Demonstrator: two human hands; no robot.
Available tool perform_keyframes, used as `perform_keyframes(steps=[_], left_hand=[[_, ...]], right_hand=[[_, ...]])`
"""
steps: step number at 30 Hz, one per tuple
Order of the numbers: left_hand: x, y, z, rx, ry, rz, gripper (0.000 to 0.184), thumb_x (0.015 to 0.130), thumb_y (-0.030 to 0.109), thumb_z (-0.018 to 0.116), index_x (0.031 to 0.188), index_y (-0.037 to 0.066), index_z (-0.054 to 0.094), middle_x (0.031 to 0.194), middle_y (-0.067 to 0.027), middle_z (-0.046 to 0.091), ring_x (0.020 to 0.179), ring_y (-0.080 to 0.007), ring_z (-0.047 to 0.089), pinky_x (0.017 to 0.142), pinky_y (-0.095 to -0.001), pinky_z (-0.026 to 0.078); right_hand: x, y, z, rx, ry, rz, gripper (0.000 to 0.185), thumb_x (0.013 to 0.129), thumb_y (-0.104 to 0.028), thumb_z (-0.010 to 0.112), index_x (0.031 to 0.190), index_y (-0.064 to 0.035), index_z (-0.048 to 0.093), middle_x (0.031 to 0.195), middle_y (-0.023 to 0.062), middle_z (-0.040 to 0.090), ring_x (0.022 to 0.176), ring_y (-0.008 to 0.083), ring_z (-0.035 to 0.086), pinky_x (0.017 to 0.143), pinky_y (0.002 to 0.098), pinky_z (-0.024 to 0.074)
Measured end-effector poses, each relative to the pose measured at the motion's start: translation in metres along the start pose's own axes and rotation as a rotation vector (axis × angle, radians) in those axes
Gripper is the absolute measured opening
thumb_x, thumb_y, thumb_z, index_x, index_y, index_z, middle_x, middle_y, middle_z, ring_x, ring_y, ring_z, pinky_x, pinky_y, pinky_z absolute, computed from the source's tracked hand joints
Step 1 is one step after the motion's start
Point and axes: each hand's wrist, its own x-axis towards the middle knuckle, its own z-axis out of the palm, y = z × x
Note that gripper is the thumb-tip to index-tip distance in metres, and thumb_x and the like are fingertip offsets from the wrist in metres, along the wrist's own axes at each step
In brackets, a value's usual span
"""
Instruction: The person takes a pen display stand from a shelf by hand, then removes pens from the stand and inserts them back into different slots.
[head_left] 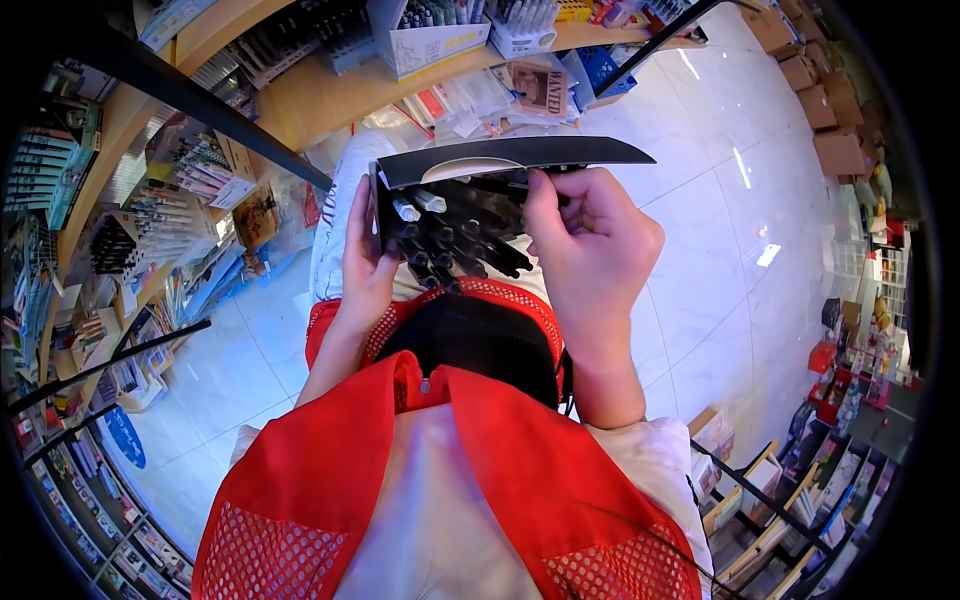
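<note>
A black box [520,153] with a pale curved cut-out lies across my lap, tilted, and its open side shows many dark pens [460,232] and a couple with white ends [429,201]. Around the box's left end is my left hand [368,250], its fingers partly behind the box and the thumb against the near side. At the right part of the box, my right hand [592,225] is closed, thumb and index finger pinching the black edge. The lower side of the box and some fingertips are hidden.
Wooden shelves [330,100] with pens and boxes curve ahead and to the left. A white pen carton [432,45] stands on the front shelf. Cardboard boxes [838,150] are stacked at far right, beyond the tiled floor [700,220]. Racks stand at lower right.
</note>
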Motion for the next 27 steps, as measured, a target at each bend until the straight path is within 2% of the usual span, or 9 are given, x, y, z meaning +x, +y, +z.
perform_keyframes(steps=[5, 10, 11, 12, 14, 18, 21, 25, 27], left_hand=[[0.0, -0.004, -0.002, -0.012, -0.009, -0.008, 0.08, 0.074, -0.018, 0.032, 0.146, 0.007, 0.01, 0.151, -0.0113, 0.016, 0.13, -0.0196, 0.033, 0.09, -0.025, 0.042], [0.007, -0.004, 0.003, -0.047, 0.007, -0.011, 0.077, 0.077, -0.017, 0.033, 0.146, 0.008, 0.01, 0.15, -0.0115, 0.018, 0.128, -0.0203, 0.037, 0.087, -0.0255, 0.045], [0.01, -0.007, 0.0, -0.099, -0.016, -0.086, 0.076, 0.079, -0.015, 0.033, 0.147, 0.009, 0.009, 0.149, -0.0114, 0.02, 0.125, -0.0203, 0.041, 0.084, -0.027, 0.048], [0.014, -0.009, 0.004, -0.163, 0.044, -0.107, 0.063, 0.085, -0.008, 0.041, 0.142, 0.009, 0.022, 0.134, -0.0082, 0.042, 0.117, -0.0194, 0.049, 0.09, -0.0322, 0.046], [0.026, -0.005, 0.004, -0.229, 0.033, -0.136, 0.059, 0.088, -0.003, 0.041, 0.142, 0.01, 0.022, 0.133, -0.0091, 0.042, 0.118, -0.024, 0.049, 0.088, -0.0402, 0.05], [0.05, -0.002, 0.006, -0.268, -0.017, -0.13, 0.06, 0.088, -0.005, 0.035, 0.143, 0.01, 0.018, 0.137, -0.0102, 0.037, 0.12, -0.0276, 0.047, 0.088, -0.0462, 0.051], [0.057, 0.008, 0.01, -0.29, -0.045, -0.15, 0.064, 0.088, -0.009, 0.03, 0.145, 0.01, 0.011, 0.143, -0.0112, 0.028, 0.125, -0.0279, 0.042, 0.092, -0.0451, 0.049], [0.062, 0.012, 0.014, -0.298, -0.067, -0.1, 0.065, 0.087, -0.01, 0.03, 0.145, 0.01, 0.01, 0.142, -0.0124, 0.029, 0.124, -0.0284, 0.043, 0.091, -0.0455, 0.049], [0.059, 0.016, 0.022, -0.299, -0.007, -0.08, 0.058, 0.088, -0.006, 0.033, 0.142, 0.009, 0.018, 0.136, -0.0108, 0.037, 0.119, -0.0269, 0.048, 0.088, -0.0449, 0.051]], right_hand=[[-0.001, 0.003, 0.005, -0.045, -0.016, 0.008, 0.013, 0.075, -0.002, 0.069, 0.07, -0.0018, 0.057, 0.051, 0.0056, 0.055, 0.041, 0.0103, 0.051, 0.043, 0.0235, 0.0409], [0.006, 0.005, 0.014, 0.112, -0.195, 0.142, 0.006, 0.083, -0.004, 0.062, 0.083, 0.0006, 0.059, 0.057, 0.0085, 0.058, 0.048, 0.0132, 0.057, 0.046, 0.0244, 0.0436], [0.011, 0.007, 0.017, 0.145, -0.236, 0.164, 0.006, 0.084, -0.004, 0.06, 0.086, 0.0011, 0.058, 0.058, 0.0091, 0.058, 0.049, 0.0138, 0.058, 0.047, 0.0246, 0.0441], [0.016, 0.009, 0.019, 0.175, -0.282, 0.167, 0.006, 0.086, -0.004, 0.059, 0.088, 0.0011, 0.058, 0.058, 0.0095, 0.058, 0.05, 0.0143, 0.059, 0.047, 0.0249, 0.0446], [0.033, 0.013, 0.021, 0.236, -0.371, 0.166, 0.007, 0.088, -0.005, 0.056, 0.091, 0.0011, 0.057, 0.059, 0.0102, 0.058, 0.052, 0.0153, 0.061, 0.048, 0.0255, 0.0457], [0.067, 0.023, 0.026, -0.091, -0.33, -0.22, 0.008, 0.081, -0.006, 0.063, 0.079, 0.0019, 0.061, 0.065, 0.0148, 0.063, 0.055, 0.0232, 0.063, 0.054, 0.0306, 0.0492], [0.078, 0.011, 0.026, 0.023, -0.363, -0.08, 0.01, 0.076, -0.007, 0.067, 0.072, 0.0009, 0.063, 0.065, 0.0158, 0.063, 0.058, 0.0289, 0.063, 0.057, 0.0335, 0.0496], [0.086, 0.006, 0.028, -0.188, -0.397, -0.202, 0.013, 0.073, -0.012, 0.07, 0.073, -0.0005, 0.064, 0.064, 0.0158, 0.062, 0.06, 0.0315, 0.063, 0.059, 0.0367, 0.05], [0.093, 0.0, 0.026, -0.258, -0.439, -0.24, 0.012, 0.075, -0.01, 0.069, 0.076, 0.0014, 0.064, 0.062, 0.0136, 0.062, 0.056, 0.0241, 0.062, 0.057, 0.0311, 0.0491]])
